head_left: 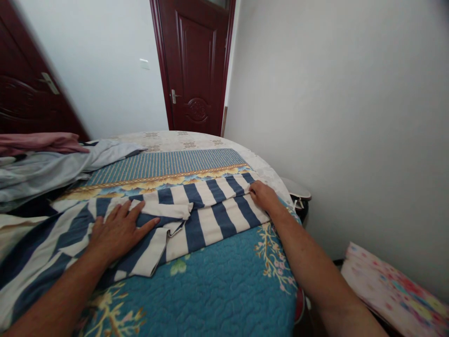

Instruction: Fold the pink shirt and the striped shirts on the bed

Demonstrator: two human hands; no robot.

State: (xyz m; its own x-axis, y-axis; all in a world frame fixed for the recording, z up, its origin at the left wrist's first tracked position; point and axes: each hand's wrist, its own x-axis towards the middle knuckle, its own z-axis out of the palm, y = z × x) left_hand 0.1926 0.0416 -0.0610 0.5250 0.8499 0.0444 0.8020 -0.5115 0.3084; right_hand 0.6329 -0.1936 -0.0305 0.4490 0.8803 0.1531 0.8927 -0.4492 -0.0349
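A blue-and-white striped garment [217, 220] lies across a teal quilted cover [210, 290], with its right part folded lengthwise and its left part rumpled. My left hand [119, 229] rests flat on the rumpled part near a short sleeve, fingers spread. At the garment's far right end, my right hand [261, 194] has its fingers closed on the striped edge.
Grey and pink clothes [45, 140] are heaped at the left on the table. A pale patterned cloth [175, 138] covers the far edge. To the right stand a round-topped stool [296, 188] and a floral box [393, 281] beside the wall.
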